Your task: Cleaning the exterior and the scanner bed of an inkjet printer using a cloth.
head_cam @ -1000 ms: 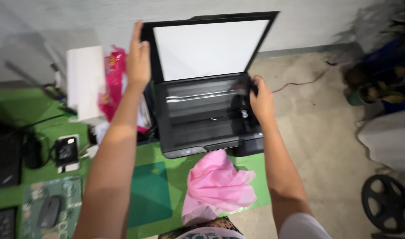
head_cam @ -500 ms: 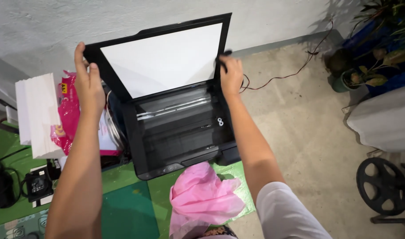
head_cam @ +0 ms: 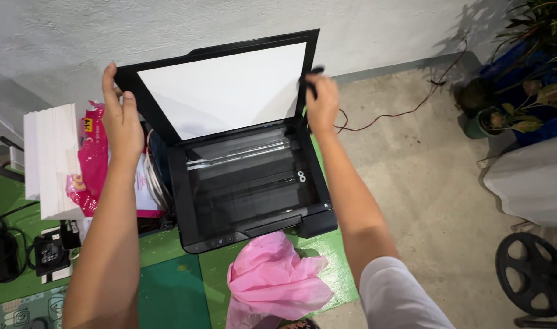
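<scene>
Green table (head_cam: pixel 169 286) against a pale wall: the scanner lid (head_cam: pixel 223 85) at frame centre is raised, gripped at its edges by left hand (head_cam: pixel 123 122) and right hand (head_cam: pixel 321 103); closing remains undone, judging by the exposed glass (head_cam: pixel 248 176).

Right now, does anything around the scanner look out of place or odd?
A crumpled pink cloth lies loose in front of the scanner, hanging over the green table edge. The left hand and right hand hold the raised lid. Nothing looks damaged or spilled.
</scene>
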